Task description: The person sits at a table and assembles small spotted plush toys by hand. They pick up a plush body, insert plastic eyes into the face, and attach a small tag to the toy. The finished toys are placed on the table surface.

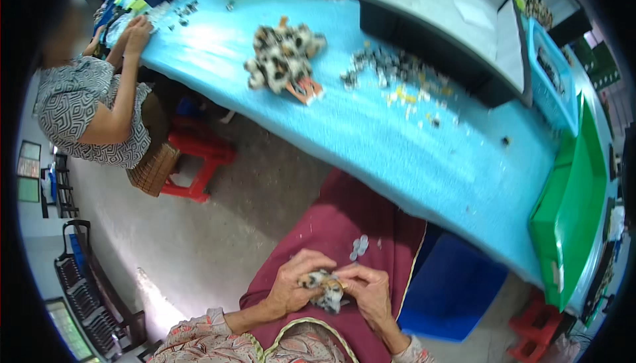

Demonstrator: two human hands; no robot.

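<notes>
Over my lap, my left hand [293,285] is closed around one side of a small plush piece [326,295] in white, black and orange-brown patches. My right hand [368,291] pinches the same piece at its right edge, thumb and forefinger together. The fingertips partly cover it, and I cannot make out any small part between them. Several small translucent discs [358,247] lie on the maroon apron [301,234] just beyond my hands. On the table, a heap of similar spotted plush pieces [283,57] sits with an orange patterned scrap [305,89] at its near edge.
A blue-covered table [424,157] curves across in front. It carries scattered black, white and yellow bits [397,74], a black tray [457,51] and a green bin [570,210]. A blue bin [450,290] stands below. At left a person [99,114] sits by a red stool [199,157].
</notes>
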